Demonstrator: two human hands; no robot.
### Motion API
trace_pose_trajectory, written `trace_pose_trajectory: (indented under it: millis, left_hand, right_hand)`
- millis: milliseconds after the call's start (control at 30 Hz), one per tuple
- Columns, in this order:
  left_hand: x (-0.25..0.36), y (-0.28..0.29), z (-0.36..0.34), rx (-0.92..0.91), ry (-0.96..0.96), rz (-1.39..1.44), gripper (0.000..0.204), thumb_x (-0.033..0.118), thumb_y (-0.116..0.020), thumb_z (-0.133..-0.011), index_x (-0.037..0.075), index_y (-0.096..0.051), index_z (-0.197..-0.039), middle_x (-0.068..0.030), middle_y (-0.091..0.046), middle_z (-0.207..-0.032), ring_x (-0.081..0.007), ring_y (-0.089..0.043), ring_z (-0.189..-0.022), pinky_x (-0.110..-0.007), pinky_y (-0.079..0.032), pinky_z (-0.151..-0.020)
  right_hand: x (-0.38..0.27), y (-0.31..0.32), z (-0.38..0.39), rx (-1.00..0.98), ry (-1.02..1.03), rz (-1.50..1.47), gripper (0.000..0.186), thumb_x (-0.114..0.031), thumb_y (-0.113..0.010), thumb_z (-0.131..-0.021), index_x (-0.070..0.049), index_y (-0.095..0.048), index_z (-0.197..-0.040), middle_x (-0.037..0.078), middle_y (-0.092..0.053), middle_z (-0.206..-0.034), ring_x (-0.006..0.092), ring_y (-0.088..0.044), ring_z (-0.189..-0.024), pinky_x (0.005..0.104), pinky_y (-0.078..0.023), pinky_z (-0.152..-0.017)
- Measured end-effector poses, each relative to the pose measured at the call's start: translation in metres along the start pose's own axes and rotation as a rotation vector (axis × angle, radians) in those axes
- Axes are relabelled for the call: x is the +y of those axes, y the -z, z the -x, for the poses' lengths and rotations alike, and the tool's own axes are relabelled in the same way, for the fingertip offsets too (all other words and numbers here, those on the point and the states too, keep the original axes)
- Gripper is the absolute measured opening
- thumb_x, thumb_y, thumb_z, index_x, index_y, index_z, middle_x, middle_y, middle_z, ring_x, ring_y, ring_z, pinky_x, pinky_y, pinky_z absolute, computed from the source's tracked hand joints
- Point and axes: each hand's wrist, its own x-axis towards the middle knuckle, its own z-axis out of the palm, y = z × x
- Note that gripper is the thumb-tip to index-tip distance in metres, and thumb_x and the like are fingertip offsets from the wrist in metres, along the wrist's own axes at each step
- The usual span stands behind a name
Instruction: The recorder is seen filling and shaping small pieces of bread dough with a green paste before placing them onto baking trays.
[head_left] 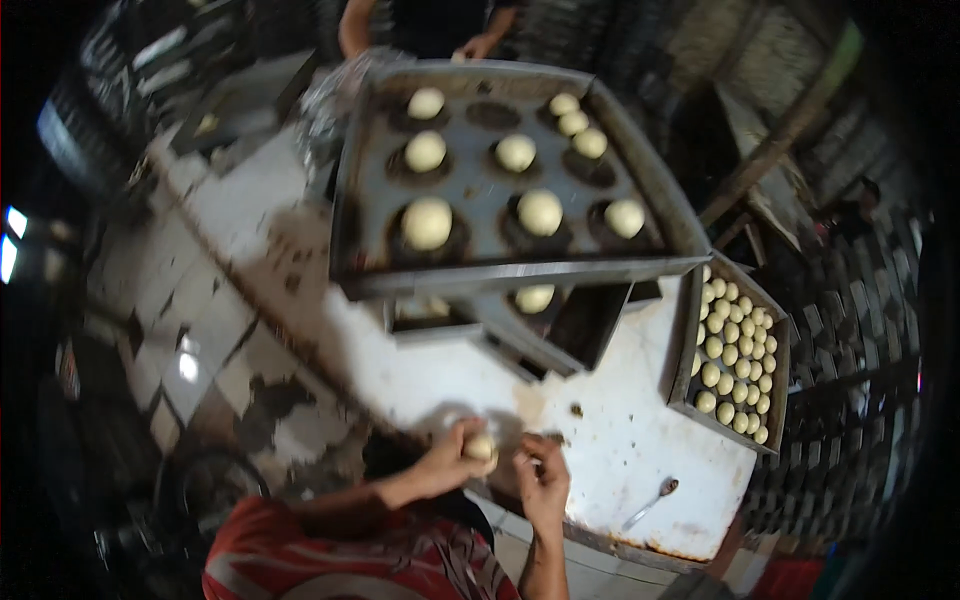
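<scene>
My left hand (447, 465) is closed round a pale dough ball (481, 447), above the near edge of a white worktop (620, 400). Just to the right, my right hand (543, 482) has its fingers bent together in a pinch; a small dark bit shows by the fingertips, too small to name. The two hands are apart. A spoon (650, 504) with something dark in its bowl lies on the worktop, right of my right hand.
Ahead stands a large metal tray (520, 278) with several spaced dough balls, stacked over other trays (585, 350). Another tray (720, 425), crowded with smaller balls, sits at the right. A co-worker's hand (478, 46) is at the far rim. Tiled floor (200, 330) lies left.
</scene>
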Motion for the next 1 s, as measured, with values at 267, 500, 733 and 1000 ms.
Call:
trace_pose_trajectory:
  millis: [267, 500, 733, 1000]
  left_hand:
    - [0.023, 0.078, -0.029, 0.126, 0.016, 0.442, 0.037, -0.008, -0.05, -0.075, 0.001, -0.039, -0.11, -0.0109, -0.05, -0.108, -0.0188, -0.052, -0.096, -0.03, -0.043, -0.087]
    - [0.044, 0.138, -0.051, -0.346, -0.741, -0.924, 0.059, 0.01, -0.055, -0.075, -0.003, -0.038, -0.13, -0.0231, -0.021, -0.146, -0.0411, -0.018, -0.136, -0.054, -0.018, -0.107]
    - [0.077, 0.225, 0.026, -0.463, -0.526, -0.381, 0.031, 0.005, -0.057, -0.082, 0.002, -0.054, -0.113, -0.0143, -0.055, -0.118, -0.0277, -0.052, -0.112, -0.038, -0.04, -0.096]
    - [0.094, 0.274, 0.015, -0.728, -0.362, 0.01, 0.022, 0.003, -0.052, -0.089, 0.001, -0.054, -0.111, -0.0138, -0.056, -0.116, -0.0235, -0.052, -0.112, -0.035, -0.038, -0.098]
  right_hand:
    - [0.003, -0.124, -0.013, 0.174, 0.248, 0.321, 0.018, -0.002, -0.063, -0.079, -0.001, -0.065, -0.097, 0.015, -0.062, -0.099, 0.0312, -0.056, -0.096, 0.0356, -0.045, -0.084]
    - [0.01, -0.161, -0.034, 0.627, 0.043, 0.354, 0.016, -0.004, -0.053, -0.085, 0.003, -0.062, -0.097, 0.019, -0.061, -0.098, 0.0304, -0.057, -0.092, 0.0364, -0.044, -0.084]
    - [0.039, -0.207, -0.016, 0.144, 0.47, 0.859, 0.036, -0.02, -0.071, -0.064, -0.01, -0.062, -0.097, 0.006, -0.059, -0.095, 0.0276, -0.057, -0.093, 0.0394, -0.045, -0.08]
    - [0.024, -0.19, -0.097, 0.444, 0.219, 0.412, 0.005, -0.01, -0.062, -0.07, -0.008, -0.058, -0.073, 0.013, -0.055, -0.078, 0.0326, -0.05, -0.083, 0.0426, -0.041, -0.075]
